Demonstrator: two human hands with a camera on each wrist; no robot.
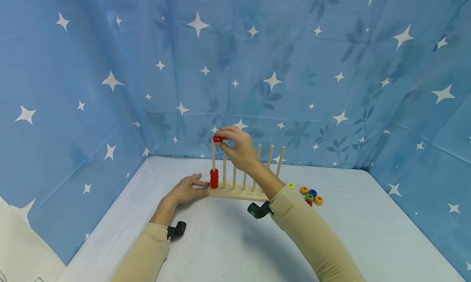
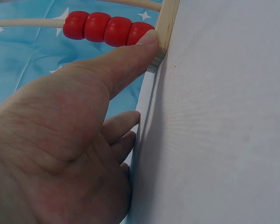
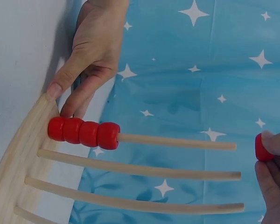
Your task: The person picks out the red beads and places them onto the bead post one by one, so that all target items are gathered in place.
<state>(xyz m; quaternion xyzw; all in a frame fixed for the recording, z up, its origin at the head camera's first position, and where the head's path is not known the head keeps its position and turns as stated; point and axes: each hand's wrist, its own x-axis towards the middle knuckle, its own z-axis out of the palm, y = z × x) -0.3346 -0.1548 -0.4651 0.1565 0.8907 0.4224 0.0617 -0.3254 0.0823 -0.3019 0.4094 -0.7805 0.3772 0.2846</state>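
Note:
A wooden rack (image 1: 235,191) with upright rods stands on the table. Several red beads (image 1: 214,179) are stacked on its leftmost rod. My right hand (image 1: 241,149) pinches another red bead (image 3: 263,148) between thumb and fingers. In the right wrist view that bead is just beyond the tip of the leftmost rod (image 3: 177,142), with a small gap between. My left hand (image 1: 187,190) holds the left end of the rack's base, the thumb (image 2: 140,44) on it beside the lowest bead and a finger on the far side.
Right of the rack lie loose beads: orange ones (image 1: 318,200), a blue one (image 1: 312,192), a green one (image 1: 309,197), a red one partly hidden, and a yellow one (image 1: 290,185). A blue star-patterned curtain (image 1: 272,61) surrounds the white table (image 1: 368,233).

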